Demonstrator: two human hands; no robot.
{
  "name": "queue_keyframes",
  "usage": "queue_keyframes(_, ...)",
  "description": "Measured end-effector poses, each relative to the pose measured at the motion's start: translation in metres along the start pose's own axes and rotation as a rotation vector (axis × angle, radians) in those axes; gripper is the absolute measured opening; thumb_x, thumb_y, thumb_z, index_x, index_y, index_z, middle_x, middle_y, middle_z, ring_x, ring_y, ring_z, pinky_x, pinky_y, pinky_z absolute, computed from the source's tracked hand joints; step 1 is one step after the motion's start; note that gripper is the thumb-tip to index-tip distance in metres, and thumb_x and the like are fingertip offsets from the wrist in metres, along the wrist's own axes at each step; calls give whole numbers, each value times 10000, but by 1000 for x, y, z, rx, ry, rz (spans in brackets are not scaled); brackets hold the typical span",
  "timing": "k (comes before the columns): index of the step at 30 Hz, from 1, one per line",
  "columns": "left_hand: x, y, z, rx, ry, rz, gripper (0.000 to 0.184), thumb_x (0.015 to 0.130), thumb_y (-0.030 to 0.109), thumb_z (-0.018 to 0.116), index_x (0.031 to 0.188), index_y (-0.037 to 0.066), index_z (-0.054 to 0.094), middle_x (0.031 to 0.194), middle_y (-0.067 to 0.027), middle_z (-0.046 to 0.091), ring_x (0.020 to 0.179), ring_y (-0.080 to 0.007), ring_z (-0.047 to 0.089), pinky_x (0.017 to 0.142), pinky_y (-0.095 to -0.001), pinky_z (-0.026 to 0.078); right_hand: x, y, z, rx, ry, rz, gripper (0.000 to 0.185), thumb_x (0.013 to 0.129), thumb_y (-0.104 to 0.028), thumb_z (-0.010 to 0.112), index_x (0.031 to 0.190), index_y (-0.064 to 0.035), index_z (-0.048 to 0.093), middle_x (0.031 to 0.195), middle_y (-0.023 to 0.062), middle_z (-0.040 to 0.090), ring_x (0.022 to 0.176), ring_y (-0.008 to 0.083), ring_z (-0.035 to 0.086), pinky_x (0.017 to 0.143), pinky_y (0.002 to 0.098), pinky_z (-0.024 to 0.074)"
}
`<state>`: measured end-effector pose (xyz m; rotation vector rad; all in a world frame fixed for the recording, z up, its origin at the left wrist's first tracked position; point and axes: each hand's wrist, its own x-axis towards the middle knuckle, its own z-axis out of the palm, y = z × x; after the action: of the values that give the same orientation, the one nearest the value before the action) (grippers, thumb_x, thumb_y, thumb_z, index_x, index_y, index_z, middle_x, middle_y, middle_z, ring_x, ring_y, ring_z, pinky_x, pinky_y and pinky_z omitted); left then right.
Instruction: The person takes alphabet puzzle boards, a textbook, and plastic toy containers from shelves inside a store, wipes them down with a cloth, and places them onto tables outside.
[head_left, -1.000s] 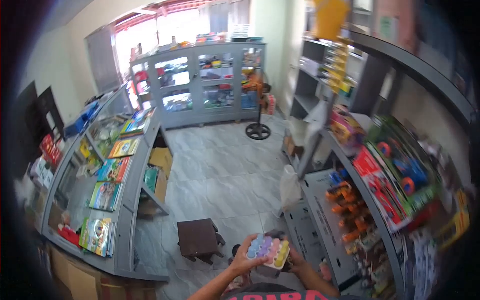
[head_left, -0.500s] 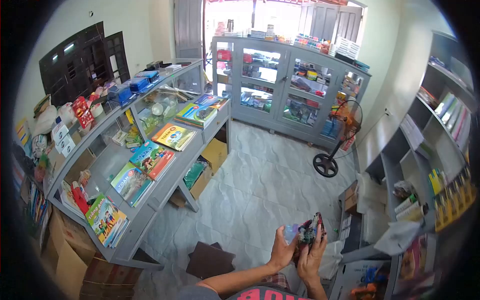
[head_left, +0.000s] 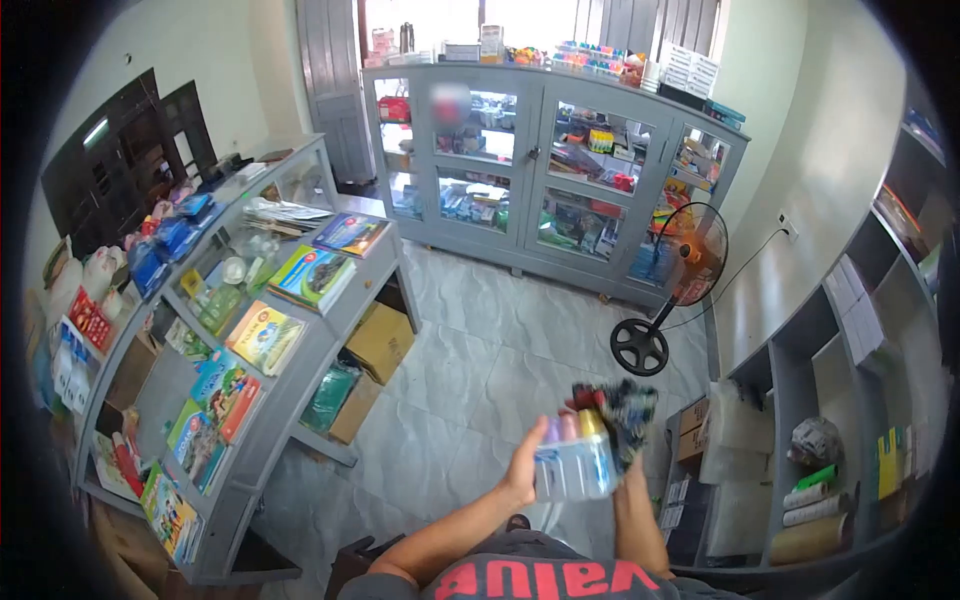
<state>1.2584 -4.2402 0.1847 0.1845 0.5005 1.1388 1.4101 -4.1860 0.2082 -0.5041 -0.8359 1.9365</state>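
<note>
My left hand (head_left: 523, 468) is closed on the side of a clear plastic pack (head_left: 575, 472), held up in front of my body. Pink, purple and gold tops show along the pack's upper edge. Behind it and to the right is a dark, multicoloured patterned bundle (head_left: 632, 418), blurred, its kind unclear. My right hand (head_left: 628, 482) is beneath this bundle and seems to hold it; its fingers are mostly hidden by the bundle and the pack.
A grey glass counter (head_left: 250, 430) with books (head_left: 265, 337) runs along the left. Ahead stands a glass-fronted cabinet (head_left: 530, 205), with a standing fan (head_left: 697, 255) at its right end. Grey shelves (head_left: 790, 400) line the right side. Tiled floor (head_left: 470, 345) lies between them.
The clear pack has come into fuller view in my left hand, apart from my right hand. The dark bundle has shifted upward. My view has turned and moved.
</note>
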Motion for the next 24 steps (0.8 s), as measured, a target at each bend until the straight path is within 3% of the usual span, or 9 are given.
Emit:
queue_keyframes(1, 17, 17, 11, -146, 30, 81, 464, 893, 512, 555, 1109, 103, 593, 1039, -51, 634, 917, -176, 625, 842, -330, 501, 28, 8, -10, -34, -29, -122, 586, 930, -435, 452, 1330, -7, 451, 1325, 202, 502, 1185, 298, 525, 1007, 409, 429)
queue_keyframes(3, 53, 48, 15, -362, -7, 201, 480, 901, 504, 534, 1141, 91, 579, 1054, -60, 632, 972, -194, 612, 891, -360, 483, 75, 18, -12, 400, -1, -34, 624, 924, -460, 444, 1372, -26, 406, 1342, 163, 496, 1191, 301, 517, 1040, 411, 396)
queue_keyframes(4, 71, 65, 10, -429, -78, 248, 505, 898, 495, 532, 1179, 76, 557, 1062, -65, 629, 1016, -198, 599, 940, -376, 461, 97, 23, -16, 300, -89, -106, 611, 928, -456, 435, 1366, -31, 414, 1338, 147, 503, 1189, 289, 519, 1040, 416, 394)
queue_keyframes(10, 187, 182, -16, -185, 106, 602, 498, 917, 492, 522, 1180, 69, 528, 1089, -104, 598, 1020, -207, 584, 920, -352, 455, 248, 32, -24, 363, 23, 84, 644, 930, -541, 413, 1367, -69, 425, 1334, 102, 515, 1206, 256, 507, 1029, 418, 399)
queue_keyframes(12, 230, 218, -24, 50, 324, 916, 558, 931, 470, 510, 1258, 30, 406, 1142, -125, 537, 1064, -217, 543, 924, -343, 438, 301, 29, -16, 338, 95, 168, 700, 915, -630, 369, 1378, -108, 431, 1363, 65, 498, 1216, 243, 498, 1042, 412, 377)
queue_keyframes(14, 269, 252, -21, 26, 346, 932, 607, 925, 402, 556, 1310, 14, 292, 1229, -140, 444, 1129, -235, 479, 960, -341, 399, 357, 16, -2, 288, 142, 181, 756, 890, -689, 342, 1390, -127, 418, 1367, 51, 493, 1231, 244, 481, 1053, 419, 359)
queue_keyframes(16, 303, 280, -16, 429, 512, 1079, 647, 893, 343, 622, 1328, 9, 281, 1271, -142, 391, 1188, -242, 415, 1010, -356, 341, 410, 6, 5, 291, 117, 170, 744, 891, -687, 348, 1390, -139, 415, 1364, 56, 493, 1242, 249, 470, 1056, 434, 352)
queue_keyframes(22, 369, 381, -33, 818, 194, 1075, 942, 732, 355, 791, 1388, 28, 199, 1325, -143, 337, 1236, -245, 378, 1021, -393, 331, 549, -7, -22, 246, 217, 210, 714, 893, -674, 362, 1366, -144, 427, 1296, 71, 534, 1163, 277, 535, 987, 479, 425)
queue_keyframes(24, 383, 440, -38, 1117, 50, 1022, 1048, 696, 377, 819, 1427, 25, 155, 1354, -154, 326, 1253, -257, 380, 1012, -405, 343, 593, -8, -30, 320, 19, 394, 668, 911, -647, 353, 1343, -148, 457, 1253, 75, 567, 1093, 292, 583, 920, 517, 472)
